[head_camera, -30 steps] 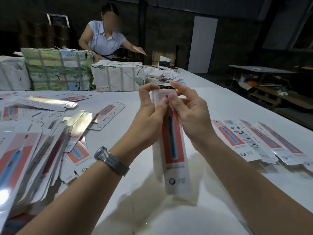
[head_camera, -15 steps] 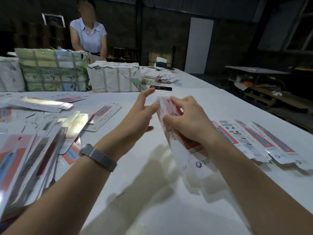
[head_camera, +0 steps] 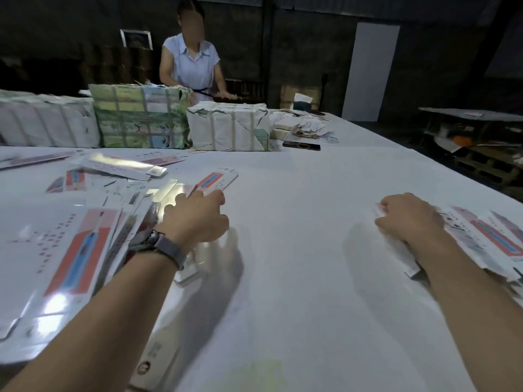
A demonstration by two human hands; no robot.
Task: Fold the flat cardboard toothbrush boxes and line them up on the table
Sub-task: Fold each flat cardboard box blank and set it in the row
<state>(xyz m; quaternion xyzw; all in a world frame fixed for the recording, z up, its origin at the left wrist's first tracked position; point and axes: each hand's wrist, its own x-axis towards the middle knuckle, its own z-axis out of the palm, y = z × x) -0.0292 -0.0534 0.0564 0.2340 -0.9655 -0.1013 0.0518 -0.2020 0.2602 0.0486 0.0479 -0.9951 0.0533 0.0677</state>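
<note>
Dim warehouse behind, white tabletop (head_camera: 297, 222) in front, wrapped bundles (head_camera: 141, 120) along its far edge with a person (head_camera: 191, 60) standing past them. Left edge: loose heap of flat boxes (head_camera: 79, 244), unfolded stock kept within easy reach, long axes fanned roughly from near-left toward far-right. Left hand (head_camera: 195, 219), watch (head_camera: 158, 244) on the wrist, at the heap's right fringe, fingers curled down onto one flat blank (head_camera: 218, 181); whether pinched or only touched, cannot tell, fingertips hidden. Blank's long axis running diagonally away, far end pointing toward the far right corner. Probably the pick of the next piece to fold. Middle of the tabletop bare white, likely working room. Right hand (head_camera: 407, 219) knuckles up, fingers curled over the far end of a folded box (head_camera: 407, 258) lying on the surface, apparently setting it flush against the row of finished boxes (head_camera: 492, 239) by the right edge. Row lying side by side, long axes slanting from far-left to near-right.
</note>
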